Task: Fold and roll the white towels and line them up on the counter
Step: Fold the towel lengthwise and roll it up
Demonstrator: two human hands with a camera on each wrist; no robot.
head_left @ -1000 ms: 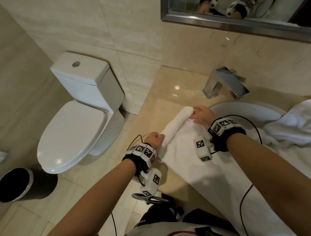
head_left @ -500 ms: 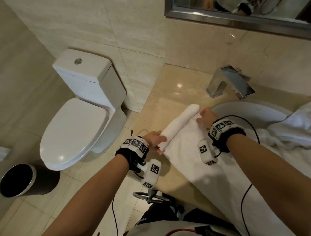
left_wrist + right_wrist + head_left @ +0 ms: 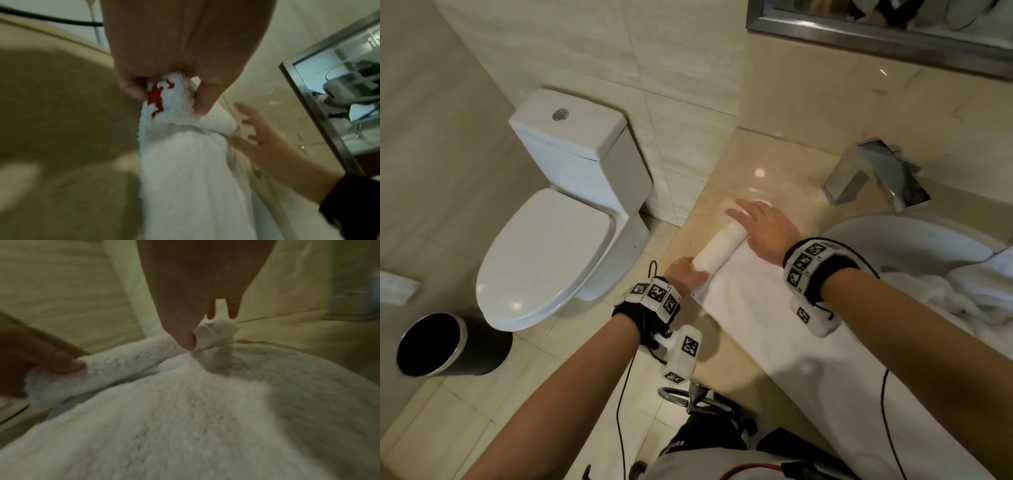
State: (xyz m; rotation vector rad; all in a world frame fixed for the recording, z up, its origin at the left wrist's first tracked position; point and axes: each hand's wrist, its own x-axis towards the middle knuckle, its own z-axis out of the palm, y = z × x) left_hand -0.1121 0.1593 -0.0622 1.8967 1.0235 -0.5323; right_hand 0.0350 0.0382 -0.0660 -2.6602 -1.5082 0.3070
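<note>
A white towel lies flat across the beige counter, its far edge wound into a tight roll. My left hand grips the near end of the roll; in the left wrist view thumb and fingers pinch that end, where a red mark shows in the fabric. My right hand lies over the far end of the roll with straight fingers reaching past it, the thumb touching the terry. Its palm side is hidden in the head view.
A chrome faucet and white sink sit right of the roll, with more white towels heaped past the basin. A toilet and black bin stand left, below the counter edge. A mirror hangs above.
My right hand's fingers have straightened and now reach out over the far end of the roll. The left hand keeps its hold on the near end.
</note>
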